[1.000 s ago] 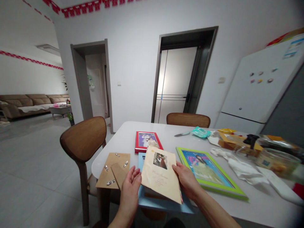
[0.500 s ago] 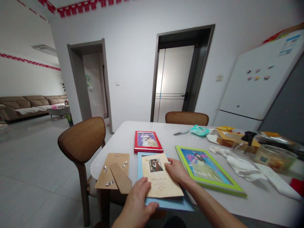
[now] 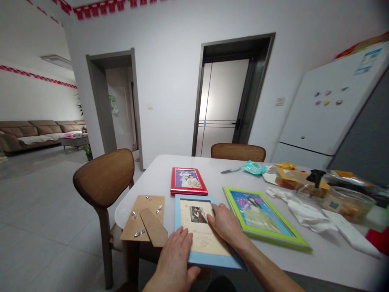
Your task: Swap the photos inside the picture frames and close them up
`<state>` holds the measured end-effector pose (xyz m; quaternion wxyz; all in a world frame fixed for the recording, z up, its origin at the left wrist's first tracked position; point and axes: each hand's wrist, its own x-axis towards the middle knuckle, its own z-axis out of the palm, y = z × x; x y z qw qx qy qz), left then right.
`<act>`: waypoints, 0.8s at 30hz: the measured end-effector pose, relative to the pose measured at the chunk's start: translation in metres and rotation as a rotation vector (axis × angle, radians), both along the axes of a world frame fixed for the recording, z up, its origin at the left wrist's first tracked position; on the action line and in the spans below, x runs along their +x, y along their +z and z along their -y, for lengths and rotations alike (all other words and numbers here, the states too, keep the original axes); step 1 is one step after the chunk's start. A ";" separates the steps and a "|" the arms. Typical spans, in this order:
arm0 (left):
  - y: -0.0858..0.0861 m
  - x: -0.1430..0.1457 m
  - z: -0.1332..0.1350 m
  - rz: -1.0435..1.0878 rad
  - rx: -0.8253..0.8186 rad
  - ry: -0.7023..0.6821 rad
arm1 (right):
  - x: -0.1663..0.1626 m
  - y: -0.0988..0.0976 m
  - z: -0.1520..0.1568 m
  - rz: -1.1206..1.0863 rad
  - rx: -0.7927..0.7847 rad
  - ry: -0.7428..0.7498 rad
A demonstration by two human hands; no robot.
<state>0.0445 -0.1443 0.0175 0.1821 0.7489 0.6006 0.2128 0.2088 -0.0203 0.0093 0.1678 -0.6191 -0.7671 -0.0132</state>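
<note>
A light blue picture frame (image 3: 181, 219) lies at the near edge of the white table (image 3: 164, 174). A cream paper card (image 3: 197, 227) with a small photo sits inside it. My left hand (image 3: 178, 253) lies flat on the card's lower left part, fingers stretched out. My right hand (image 3: 224, 224) presses flat on the card's right side and the frame's right edge. A brown frame backing board (image 3: 142, 219) with metal clips and a stand lies just left of the blue frame.
A red framed photo (image 3: 187, 181) lies behind the blue frame, a green framed picture (image 3: 261, 215) to its right. White cloth (image 3: 304, 211), a glass bowl (image 3: 349, 202), packets and a knife (image 3: 231, 170) fill the right side. Wooden chairs (image 3: 105, 182) stand at left and far side.
The card, first held tilted above the blue frame in both hands, has been lowered and laid flat inside the frame. Both hands now press down on it.
</note>
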 end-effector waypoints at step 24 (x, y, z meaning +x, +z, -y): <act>0.000 -0.086 -0.005 -0.040 0.208 0.244 | -0.079 0.031 0.068 -0.359 0.002 0.550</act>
